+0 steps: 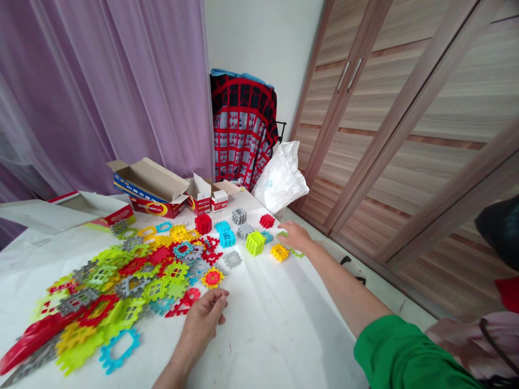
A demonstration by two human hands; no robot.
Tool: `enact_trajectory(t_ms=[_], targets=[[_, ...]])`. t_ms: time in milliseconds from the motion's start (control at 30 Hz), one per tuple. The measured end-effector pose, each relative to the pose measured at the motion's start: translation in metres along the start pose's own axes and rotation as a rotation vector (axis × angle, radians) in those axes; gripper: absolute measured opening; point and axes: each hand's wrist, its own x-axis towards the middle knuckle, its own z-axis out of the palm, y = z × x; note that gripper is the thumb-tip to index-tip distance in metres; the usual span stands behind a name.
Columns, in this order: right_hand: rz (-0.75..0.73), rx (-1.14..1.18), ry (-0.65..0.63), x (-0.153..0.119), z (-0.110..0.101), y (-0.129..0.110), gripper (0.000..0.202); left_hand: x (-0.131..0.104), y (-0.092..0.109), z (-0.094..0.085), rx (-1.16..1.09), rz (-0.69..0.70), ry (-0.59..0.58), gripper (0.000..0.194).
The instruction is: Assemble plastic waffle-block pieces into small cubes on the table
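At the table's right edge, my right hand (297,235) has its fingers around a lime-green interlocking piece (283,234), mostly hidden by the hand. More lime-green pieces (298,253) lie just below that hand. Around it are stacks of toothed plastic pieces: a yellow stack (279,252), a lime-green stack (255,243), a small red stack (267,221) and blue ones (225,234). My left hand (205,317) rests on the table, fingers curled in, with nothing visible in them. Near its fingertips lies a yellow piece with a red centre (213,277).
A large spread of mixed toothed pieces (133,281) covers the left of the table (259,335). Opened cardboard boxes (156,181) stand along the back. A white plastic bag (281,181) sits at the far right corner. Beyond it is a wooden wardrobe (405,124).
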Motion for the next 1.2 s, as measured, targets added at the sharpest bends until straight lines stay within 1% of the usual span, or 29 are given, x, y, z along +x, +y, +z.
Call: enact_trajectory(t_ms=[167,267,333,433,533,667,867,1200], targets=[[-0.239,0.066,0.139,-0.010,-0.006,-0.027,0.032,-0.002,0.005,0.002,-0.007,-0.011,0.007,0.049],[-0.346,0.072,0.200,-0.015,-0.006,-0.043,0.032,-0.004,0.007,0.002,-0.008,-0.013,0.007,0.047],[-0.404,0.038,0.199,-0.020,-0.005,-0.054,0.032,-0.004,0.007,0.002,-0.010,-0.013,0.011,0.046],[-0.494,-0.058,0.165,-0.029,-0.003,-0.072,0.031,-0.002,0.004,0.003,-0.016,0.008,0.013,0.044],[-0.566,-0.140,0.145,-0.037,0.000,-0.085,0.034,0.000,-0.001,0.003,-0.011,0.020,0.018,0.044],[-0.608,-0.193,0.145,-0.043,0.006,-0.090,0.037,0.002,-0.005,0.004,-0.008,0.021,0.031,0.045],[-0.644,-0.242,0.162,-0.043,0.012,-0.088,0.035,0.000,-0.001,0.003,-0.008,0.023,0.013,0.043],[-0.621,-0.236,0.179,-0.041,0.019,-0.087,0.035,0.005,-0.009,0.004,-0.010,0.036,0.024,0.043]])
